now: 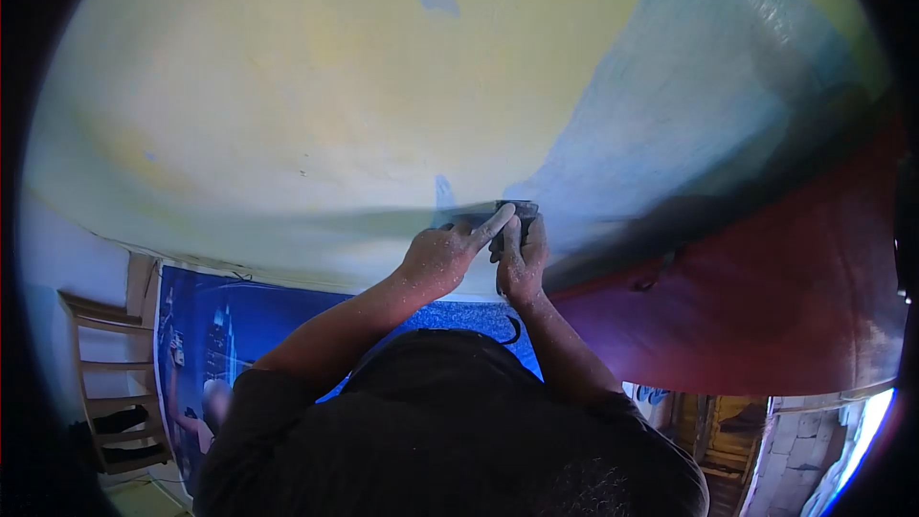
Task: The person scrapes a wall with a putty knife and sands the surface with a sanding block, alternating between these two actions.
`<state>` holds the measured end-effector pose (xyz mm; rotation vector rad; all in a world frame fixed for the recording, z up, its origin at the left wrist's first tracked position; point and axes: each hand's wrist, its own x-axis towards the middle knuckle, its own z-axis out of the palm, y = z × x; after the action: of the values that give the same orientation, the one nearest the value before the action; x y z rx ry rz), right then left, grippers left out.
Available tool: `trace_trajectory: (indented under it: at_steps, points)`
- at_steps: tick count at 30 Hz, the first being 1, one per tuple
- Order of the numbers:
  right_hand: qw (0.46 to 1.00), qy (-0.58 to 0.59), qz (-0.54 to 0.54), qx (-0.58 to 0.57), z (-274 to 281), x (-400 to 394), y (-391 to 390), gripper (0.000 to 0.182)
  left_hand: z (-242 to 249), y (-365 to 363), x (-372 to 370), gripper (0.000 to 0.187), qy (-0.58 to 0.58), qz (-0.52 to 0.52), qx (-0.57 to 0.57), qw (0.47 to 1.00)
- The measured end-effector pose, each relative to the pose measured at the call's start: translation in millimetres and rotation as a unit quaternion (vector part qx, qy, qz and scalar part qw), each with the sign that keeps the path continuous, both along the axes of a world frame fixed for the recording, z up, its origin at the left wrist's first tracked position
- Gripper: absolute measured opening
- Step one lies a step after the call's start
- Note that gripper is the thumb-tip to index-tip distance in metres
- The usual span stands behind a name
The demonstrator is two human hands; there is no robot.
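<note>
Both hands meet at the lower middle of a large pale yellow-green surface [335,86]. My left hand [448,254], dusted with white powder, reaches in from the left with a finger stretched onto a small dark block [518,207]. My right hand [522,254], also dusty, is wrapped round the same block from below and the right. The block lies against the surface, beside the edge of a light blue patch [661,96]. The other fingers of my left hand are partly hidden behind the block and the hand.
A dark red panel [766,287] hangs at the right. Behind at the left are a blue banner [278,311] with a city picture and a wooden shelf [115,366] holding dark items. A brick wall [799,450] shows at the lower right.
</note>
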<state>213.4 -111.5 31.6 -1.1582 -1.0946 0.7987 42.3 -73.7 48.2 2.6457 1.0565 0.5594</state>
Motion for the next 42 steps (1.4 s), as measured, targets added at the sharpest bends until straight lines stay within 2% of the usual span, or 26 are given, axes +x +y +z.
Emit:
trace_trajectory:
  at_steps: [4,7,11,16,19,22,23,27,30,31,34,39,42]
  points:
    - [1.0,-0.017,-0.01,-0.006,-9,6,4,0.028,8,6,-1,0.098,0.054,-0.001,-0.023,0.998]
    - [0.999,-0.041,-0.012,-0.005,1,9,0,0.029,4,5,1,0.096,-0.004,0.007,0.038,0.999]
    - [0.999,-0.032,-0.013,0.004,-8,9,2,0.03,8,5,-1,0.095,0.035,0.008,0.0,0.999]
    - [1.0,-0.031,-0.006,-0.003,4,8,2,0.03,1,5,2,0.096,-0.012,0.015,0.031,0.999]
    - [1.0,-0.017,0.001,0.003,7,7,3,0.03,3,4,-1,0.098,-0.006,0.005,-0.022,1.0]
    - [1.0,-0.013,-0.011,-0.011,8,4,3,0.029,5,4,0,0.097,0.019,0.012,-0.003,1.0]
    - [0.999,-0.044,-0.001,-0.005,8,6,2,0.025,-2,5,2,0.097,-0.019,0.011,0.026,0.999]
    - [0.999,-0.041,-0.005,0.031,11,6,2,0.029,11,0,-1,0.099,-0.009,0.01,-0.005,1.0]
    - [0.999,-0.035,-0.022,-0.017,7,4,1,0.027,11,-2,-3,0.097,0.016,0.007,-0.009,1.0]
    - [1.0,-0.008,-0.014,0.002,6,4,4,0.028,12,1,0,0.096,0.022,0.005,-0.011,1.0]
    - [0.998,-0.041,-0.012,0.035,13,5,2,0.029,11,-3,2,0.098,-0.015,0.019,0.001,1.0]
    - [1.0,-0.014,-0.016,-0.007,10,5,2,0.031,7,4,1,0.097,-0.014,0.009,0.022,1.0]
    - [0.999,-0.05,-0.011,0.014,17,3,0,0.025,13,-3,3,0.097,0.007,0.018,-0.007,1.0]
